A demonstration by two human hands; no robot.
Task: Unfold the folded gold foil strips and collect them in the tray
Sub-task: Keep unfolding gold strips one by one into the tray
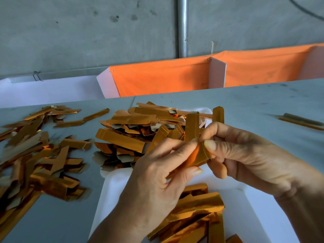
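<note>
Two hands (154,174) (245,155) around creased shiny foil strip (198,156)

wall (87,32): grey concrete (stained) | pipe (182,27): metal, vertical | orange cloth (157,79): perhaps tarp

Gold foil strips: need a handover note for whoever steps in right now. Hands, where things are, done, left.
Left hand and right hand both pinch one gold foil strip, held above the white tray; it looks partly opened.
Done: some strips already lie in the near part of the tray.
Left: a heap across the tray's far end, a loose pile on the grey table to the left, and one strip lying alone far right. I cannot tell which of these are still folded.
Next, probably: finish opening the held strip and drop it in the tray.
</note>
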